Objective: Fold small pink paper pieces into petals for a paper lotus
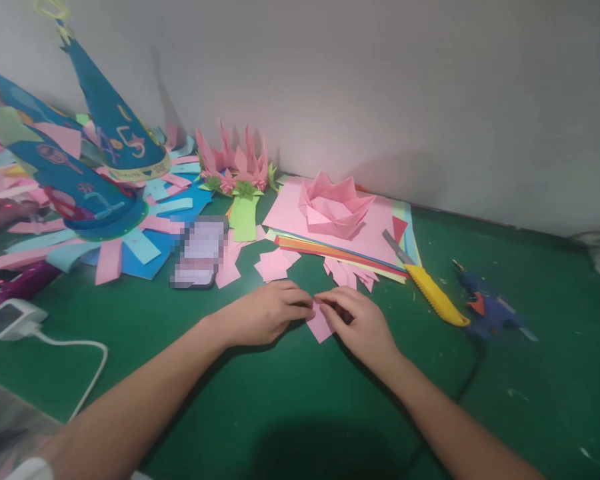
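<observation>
Both my hands meet over a small pink paper piece [319,325] lying on the green table [280,400]. My left hand [265,312] has its fingers curled and pinches the paper's left edge. My right hand [357,320] presses and pinches the paper from the right, fingers bent over it. Only a corner of the pink paper shows beneath the fingers.
A folded pink paper lotus [334,205] sits on a stack of coloured sheets [340,250]. A yellow utility knife [427,283] and a blue glue gun [487,308] lie right. Pink scraps [275,263], a phone [200,253], blue paper cones [115,113] and a white charger [10,319] lie left.
</observation>
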Available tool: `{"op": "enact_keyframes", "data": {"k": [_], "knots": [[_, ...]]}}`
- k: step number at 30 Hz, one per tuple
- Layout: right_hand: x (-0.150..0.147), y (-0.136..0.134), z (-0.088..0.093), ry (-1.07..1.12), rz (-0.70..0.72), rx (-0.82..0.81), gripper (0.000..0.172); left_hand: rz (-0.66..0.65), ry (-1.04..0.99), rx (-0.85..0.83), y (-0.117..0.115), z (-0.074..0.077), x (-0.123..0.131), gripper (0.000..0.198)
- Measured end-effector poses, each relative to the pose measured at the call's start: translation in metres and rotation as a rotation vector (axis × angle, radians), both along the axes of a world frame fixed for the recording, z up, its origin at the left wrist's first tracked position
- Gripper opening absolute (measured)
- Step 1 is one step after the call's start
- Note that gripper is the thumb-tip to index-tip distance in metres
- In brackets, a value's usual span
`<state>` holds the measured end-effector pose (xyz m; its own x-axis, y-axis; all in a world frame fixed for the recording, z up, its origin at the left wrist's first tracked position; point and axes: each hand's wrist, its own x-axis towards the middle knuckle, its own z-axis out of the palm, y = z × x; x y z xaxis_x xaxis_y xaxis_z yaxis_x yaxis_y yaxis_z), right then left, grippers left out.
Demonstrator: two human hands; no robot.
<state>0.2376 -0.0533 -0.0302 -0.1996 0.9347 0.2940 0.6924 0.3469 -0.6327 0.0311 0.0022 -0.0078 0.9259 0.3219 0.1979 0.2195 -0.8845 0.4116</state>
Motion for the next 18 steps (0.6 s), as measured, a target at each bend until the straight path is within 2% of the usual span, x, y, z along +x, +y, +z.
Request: {"op": "enact_keyframes", "data": {"k": [11, 18], "knots": [[0.0029, -0.0008, -0.0005, -0.123, 0.066, 0.119, 0.018, 0.012, -0.034, -0.042, 0.0, 0.0015, -0.0009, 0.031], [0.0065, 0.0006, -0.0017, -0.173, 0.167, 0.084, 0.019, 0.025, -0.011, -0.084, -0.0007, 0.0014, -0.0014, 0.031]]}}
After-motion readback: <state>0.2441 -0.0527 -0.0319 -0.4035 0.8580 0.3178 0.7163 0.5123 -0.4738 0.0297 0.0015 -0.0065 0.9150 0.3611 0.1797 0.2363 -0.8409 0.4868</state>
